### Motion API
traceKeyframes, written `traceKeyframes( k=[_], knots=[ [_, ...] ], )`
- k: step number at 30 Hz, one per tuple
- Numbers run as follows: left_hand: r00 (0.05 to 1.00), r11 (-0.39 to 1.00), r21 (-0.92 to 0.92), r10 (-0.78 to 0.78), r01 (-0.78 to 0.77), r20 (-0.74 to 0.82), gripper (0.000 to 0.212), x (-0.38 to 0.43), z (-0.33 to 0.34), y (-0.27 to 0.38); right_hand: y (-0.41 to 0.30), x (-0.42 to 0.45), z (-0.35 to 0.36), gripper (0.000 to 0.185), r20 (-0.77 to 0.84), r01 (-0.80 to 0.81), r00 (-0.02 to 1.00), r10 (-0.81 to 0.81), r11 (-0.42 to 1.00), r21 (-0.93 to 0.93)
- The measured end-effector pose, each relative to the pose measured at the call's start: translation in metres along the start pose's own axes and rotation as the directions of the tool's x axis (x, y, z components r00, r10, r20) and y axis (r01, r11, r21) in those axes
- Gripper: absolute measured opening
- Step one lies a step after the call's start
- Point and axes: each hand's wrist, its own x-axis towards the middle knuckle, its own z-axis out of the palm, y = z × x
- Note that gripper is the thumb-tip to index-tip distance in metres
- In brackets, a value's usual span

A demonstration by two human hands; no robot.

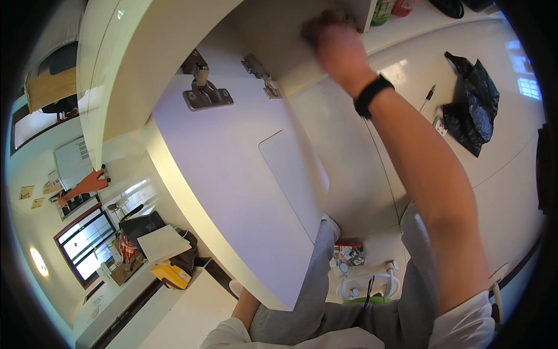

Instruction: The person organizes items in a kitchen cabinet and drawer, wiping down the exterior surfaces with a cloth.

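My right hand [342, 48] is raised to the cabinet's inner panel [287, 35], close to the end of an upright divider [369, 17]. It is blurred, and its fingers lie in shadow against something dark, so what they hold is unclear. A black band circles that wrist. Below stands a white cabinet door [226, 161], swung out on two metal concealed hinges, a near hinge [207, 94] and a far hinge [263, 76]. At the door's lower end my left forearm [246, 307] runs behind the door edge, which hides most of the left hand.
On the white desk top to the right lie a crumpled black plastic bag [473, 104], a pen [428, 99] and a small metal piece [440, 125]. Green [383, 11] and red bottles [404, 6] stand on the shelf. A yellow box [172, 275] sits at lower left.
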Motion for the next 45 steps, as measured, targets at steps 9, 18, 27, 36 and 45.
traceKeyframes(
  k=[9, 18, 27, 36, 45],
  knots=[
    [0.63, 0.621, 0.367, 0.768, -0.692, -0.113, 0.054, 0.092, -0.02, 0.058, -0.01, 0.026, 0.002, 0.027, 0.138, -0.123, 0.984, 0.115, 0.991, 0.053],
    [0.337, 0.294, 0.508, 0.941, -0.81, -0.007, 0.066, 0.147, -0.021, 0.097, -0.008, 0.034, 0.017, 0.024, -0.123, 0.112, 0.987, -0.102, 0.99, 0.081],
    [0.168, -0.009, 0.442, 0.918, -0.897, 0.36, 0.074, 0.174, -0.027, 0.147, -0.038, -0.035, 0.034, 0.018, -0.21, 0.26, 0.946, -0.245, 0.965, 0.045],
    [0.038, -0.053, 0.056, 0.297, -0.997, 0.954, 0.045, 0.228, -0.008, 0.251, -0.037, -0.038, 0.03, 0.024, -0.229, 0.328, 0.926, -0.301, 0.941, 0.088],
    [0.096, 0.041, 0.091, 0.119, -0.995, 0.988, 0.049, 0.231, 0.021, 0.276, -0.035, -0.044, 0.032, 0.022, -0.215, 0.297, 0.939, -0.268, 0.948, 0.115]
  ],
)
